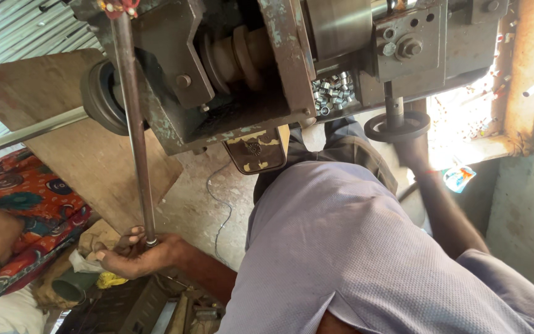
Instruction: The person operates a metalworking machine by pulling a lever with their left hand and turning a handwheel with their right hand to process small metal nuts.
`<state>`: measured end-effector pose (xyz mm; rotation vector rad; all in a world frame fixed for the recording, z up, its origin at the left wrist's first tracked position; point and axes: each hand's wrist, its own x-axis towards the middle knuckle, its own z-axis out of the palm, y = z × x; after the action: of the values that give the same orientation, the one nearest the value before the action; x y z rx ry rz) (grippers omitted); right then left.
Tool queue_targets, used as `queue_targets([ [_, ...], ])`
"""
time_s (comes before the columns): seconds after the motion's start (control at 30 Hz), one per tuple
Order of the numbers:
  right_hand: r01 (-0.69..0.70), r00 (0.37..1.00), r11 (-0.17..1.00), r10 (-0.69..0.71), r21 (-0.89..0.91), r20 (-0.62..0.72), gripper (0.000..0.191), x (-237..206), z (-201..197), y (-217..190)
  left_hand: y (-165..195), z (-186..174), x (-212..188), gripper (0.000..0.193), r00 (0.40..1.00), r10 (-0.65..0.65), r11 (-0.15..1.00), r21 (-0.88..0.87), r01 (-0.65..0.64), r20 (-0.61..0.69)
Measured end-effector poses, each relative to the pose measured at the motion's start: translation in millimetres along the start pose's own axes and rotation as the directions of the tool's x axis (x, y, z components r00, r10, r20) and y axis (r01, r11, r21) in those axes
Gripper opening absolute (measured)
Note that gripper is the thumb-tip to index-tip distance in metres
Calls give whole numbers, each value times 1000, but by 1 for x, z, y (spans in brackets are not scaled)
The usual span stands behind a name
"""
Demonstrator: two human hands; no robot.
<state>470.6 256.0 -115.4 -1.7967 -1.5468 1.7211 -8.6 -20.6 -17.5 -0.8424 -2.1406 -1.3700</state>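
Steel rod (134, 117) runs into the machine (242, 68); our left hand (132, 253) cups its free end to steady it, while our right hand (410, 151) closes on the black handwheel (397, 127) beside the metal sleeves (334, 93).

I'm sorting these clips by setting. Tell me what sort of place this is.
Likely a small metalworking shop. A heavy worn machine fills the view, a pile of small metal parts sits in it, and the left hand holds a long steel rod; the right hand reaches its handwheel.
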Motion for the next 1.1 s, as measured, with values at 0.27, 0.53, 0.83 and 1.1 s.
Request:
queue_targets([
  [0.27,-183,896,931,290,317,-335,66,-40,29,0,44,12,7,39,932,268,838,418,-350,244],
  [0.53,-33,793,905,282,424,-541,72,-23,22,9,44,19,17,49,794,-571,819,-208,535,-207],
  [0.83,-100,777,932,291,347,-558,74,-31,10,0,49,22,18,51,846,-501,865,-139,482,-185],
  [1.1,223,971,827,-233,-515,47,45,-2,46,-11,36,12,12,55,978,-210,971,117,209,-11],
])
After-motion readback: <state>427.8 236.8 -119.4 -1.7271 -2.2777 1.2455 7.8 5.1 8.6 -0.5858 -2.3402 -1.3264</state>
